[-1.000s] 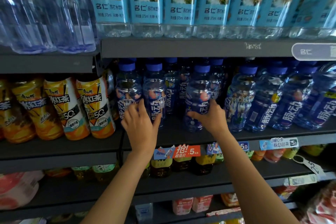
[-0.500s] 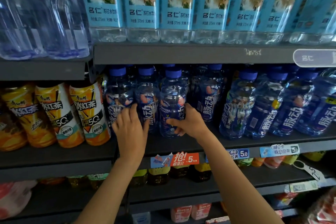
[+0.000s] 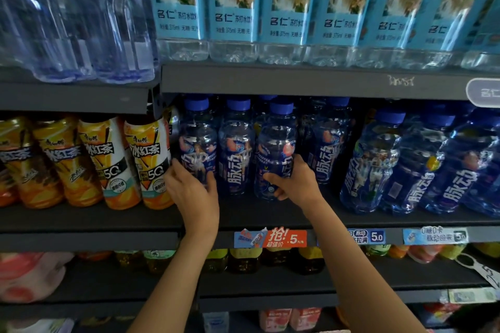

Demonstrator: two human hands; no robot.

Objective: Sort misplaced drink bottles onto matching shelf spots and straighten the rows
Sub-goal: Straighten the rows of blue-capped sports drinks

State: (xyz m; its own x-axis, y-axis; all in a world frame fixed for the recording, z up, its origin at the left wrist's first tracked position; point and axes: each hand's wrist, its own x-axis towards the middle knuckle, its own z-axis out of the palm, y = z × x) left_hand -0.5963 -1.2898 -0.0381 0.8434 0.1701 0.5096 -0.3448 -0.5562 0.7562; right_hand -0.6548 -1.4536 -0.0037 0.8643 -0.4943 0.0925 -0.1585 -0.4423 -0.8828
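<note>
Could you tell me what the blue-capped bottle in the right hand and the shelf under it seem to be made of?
The blue-capped bottle gripped by the right hand looks like clear, blue-tinted plastic with a glossy finish: bottles behind show through it and highlights glint on its ribs. Its cap looks like opaque matte plastic. The shelf looks like dark painted metal, flat and matte, though the coating alone cannot confirm that.

Blue bottles [image 3: 276, 154] are clear glossy plastic; tea bottles [image 3: 151, 162] wear shiny film; the shelf [image 3: 81, 219] looks matt dark.

Tea bottles [image 3: 146, 162] left of sports-drink bottles [image 3: 235, 154], perhaps touching.
</note>
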